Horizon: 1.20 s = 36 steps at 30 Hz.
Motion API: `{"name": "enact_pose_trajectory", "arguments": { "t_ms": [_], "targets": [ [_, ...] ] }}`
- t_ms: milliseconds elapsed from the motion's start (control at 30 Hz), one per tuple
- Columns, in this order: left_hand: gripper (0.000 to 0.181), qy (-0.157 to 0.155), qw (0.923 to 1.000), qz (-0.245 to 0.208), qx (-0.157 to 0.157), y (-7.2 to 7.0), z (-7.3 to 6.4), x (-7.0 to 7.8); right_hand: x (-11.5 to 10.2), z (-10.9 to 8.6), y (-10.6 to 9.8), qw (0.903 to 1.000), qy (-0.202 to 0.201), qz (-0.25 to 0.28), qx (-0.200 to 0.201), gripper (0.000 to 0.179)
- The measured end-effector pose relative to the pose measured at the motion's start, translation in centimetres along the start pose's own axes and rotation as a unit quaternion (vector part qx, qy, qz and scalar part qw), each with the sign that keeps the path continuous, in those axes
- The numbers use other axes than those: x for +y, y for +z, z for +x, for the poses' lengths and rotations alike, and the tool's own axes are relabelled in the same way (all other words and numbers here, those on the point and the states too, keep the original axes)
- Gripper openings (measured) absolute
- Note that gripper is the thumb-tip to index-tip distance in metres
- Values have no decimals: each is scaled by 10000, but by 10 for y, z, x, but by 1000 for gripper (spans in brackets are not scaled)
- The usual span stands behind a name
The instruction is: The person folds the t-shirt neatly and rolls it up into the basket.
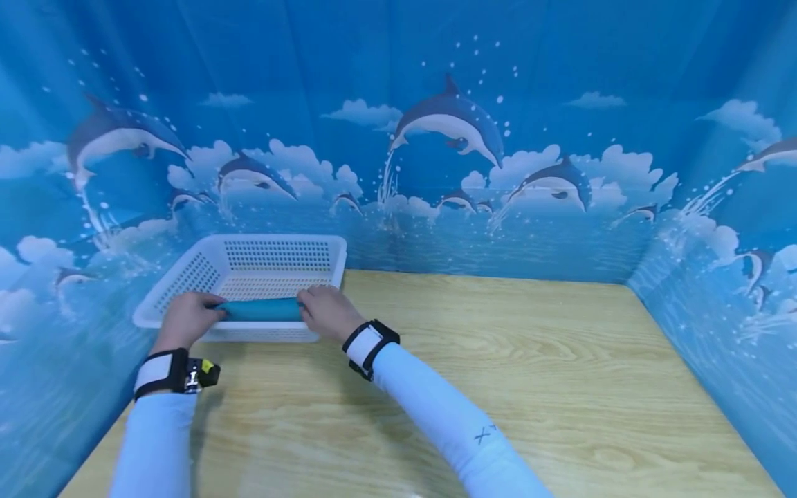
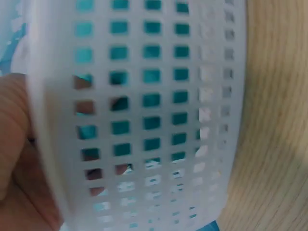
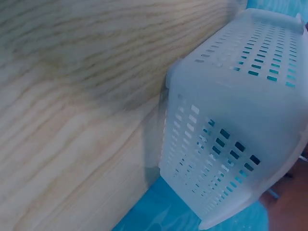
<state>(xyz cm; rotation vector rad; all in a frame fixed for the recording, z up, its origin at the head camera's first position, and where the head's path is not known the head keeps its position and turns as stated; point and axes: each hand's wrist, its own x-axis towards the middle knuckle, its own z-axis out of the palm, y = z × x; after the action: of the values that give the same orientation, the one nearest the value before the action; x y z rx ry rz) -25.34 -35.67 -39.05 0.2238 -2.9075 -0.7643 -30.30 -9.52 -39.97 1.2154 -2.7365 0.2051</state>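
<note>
A teal roll of what looks like folded cloth (image 1: 261, 310) lies lengthwise along the near side of a white perforated plastic basket (image 1: 277, 254). My left hand (image 1: 187, 321) grips its left end, with fingers over the basket's rim. At the other end, my right hand (image 1: 330, 312) pinches the roll between thumb and fingers. In the left wrist view, teal shows through the holes of the basket wall (image 2: 192, 144), so the cloth sits just inside it. Only a little of the right hand (image 3: 288, 202) appears beyond the basket in the right wrist view.
The basket stands at the back left of a wood-grain table (image 1: 498, 387). A blue curtain printed with dolphins (image 1: 398, 228) encloses the back and both sides. Both wrists wear black-and-white straps (image 1: 367, 346).
</note>
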Motion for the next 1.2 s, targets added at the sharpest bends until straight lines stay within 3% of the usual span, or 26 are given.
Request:
{"name": "enact_pose_trajectory", "arguments": {
  "t_ms": [167, 300, 500, 700, 833, 933, 1067, 1200],
  "targets": [
    [30, -397, 9959, 54, -816, -3, 12, -2, 1, -3, 0, 9974, 170, 77, -699, 61],
    [32, -529, 9910, 113, -1228, -5, 17, -1, 1, -5, -2, 9967, 176, 239, -753, 64],
    [39, -628, 9859, 189, -1538, -5, 17, 3, 3, -5, 1, 9974, 63, 233, -683, 61],
    [46, -422, 9843, 422, -1659, -5, 19, 17, 10, -3, -3, 9986, -9, 116, -511, 58],
    [52, -209, 9878, 504, -1457, -6, 22, 35, 17, -4, -11, 9992, -36, 208, -329, 56],
    [55, 3, 9921, 538, -1137, -9, 23, 51, 27, -10, -18, 9990, 3, 394, -197, 54],
    [58, 550, 9945, 740, -502, -12, 21, 78, 46, -24, -29, 9984, 44, 566, 24, 52],
    [61, 1290, 9877, 884, 31, -11, 12, 107, 71, -49, -36, 9974, 164, 687, 130, 51]
  ]
}}
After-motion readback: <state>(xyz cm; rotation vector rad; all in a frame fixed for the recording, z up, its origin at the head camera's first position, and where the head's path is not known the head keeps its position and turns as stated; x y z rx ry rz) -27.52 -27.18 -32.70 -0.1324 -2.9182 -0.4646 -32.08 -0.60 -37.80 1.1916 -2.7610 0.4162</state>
